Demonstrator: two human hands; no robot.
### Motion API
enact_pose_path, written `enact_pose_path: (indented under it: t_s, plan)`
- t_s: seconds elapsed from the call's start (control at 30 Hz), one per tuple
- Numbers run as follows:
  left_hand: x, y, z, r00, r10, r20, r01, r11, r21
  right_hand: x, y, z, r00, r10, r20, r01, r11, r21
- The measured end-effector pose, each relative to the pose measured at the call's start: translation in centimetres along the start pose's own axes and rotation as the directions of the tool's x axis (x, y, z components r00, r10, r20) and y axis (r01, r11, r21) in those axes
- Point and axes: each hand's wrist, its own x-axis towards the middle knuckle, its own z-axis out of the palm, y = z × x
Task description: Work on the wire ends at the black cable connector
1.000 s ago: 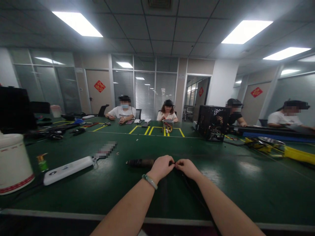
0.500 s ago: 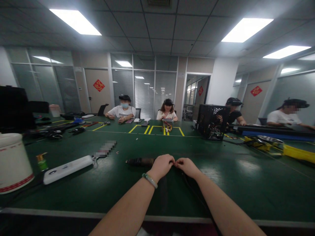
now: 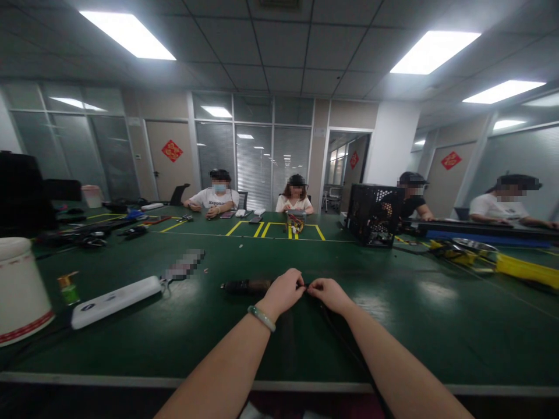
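Observation:
A dark, slim cylindrical tool (image 3: 248,287), like a corded electric screwdriver, lies on the green table with its narrow tip to the left. At its right end my left hand (image 3: 285,291), with a jade-coloured bangle on the wrist, is closed in a pinch on the black cable. My right hand (image 3: 329,295) pinches close beside it, its fingertips almost touching the left ones. From there the black cable (image 3: 336,331) runs down toward the table's front edge under my right forearm. The exact bit between the fingertips is too small to make out.
A white power strip (image 3: 116,302), a small green bottle (image 3: 70,290) and a white bucket-like container (image 3: 24,291) are on the left. A black computer case (image 3: 375,215) stands back right, near yellow items (image 3: 526,270). Several people sit around the table.
My hands keep pinching at the same place, the fingertips a touch further apart. The whole view has shifted slightly; the tool stays where it lies.

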Motion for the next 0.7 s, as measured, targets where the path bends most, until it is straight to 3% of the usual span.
enact_pose_path:
  t_s: [0.5,0.7]
  plan:
    - [-0.09,-0.21,0.31,1.000,0.016,-0.011,-0.016,1.000,0.024,0.16,-0.08,-0.16,1.000,-0.002,0.010,0.002,1.000,0.001]
    - [-0.03,-0.43,0.25,0.996,0.083,-0.009,-0.083,0.995,0.049,0.26,0.14,0.01,0.999,-0.038,0.006,0.038,0.999,0.010]
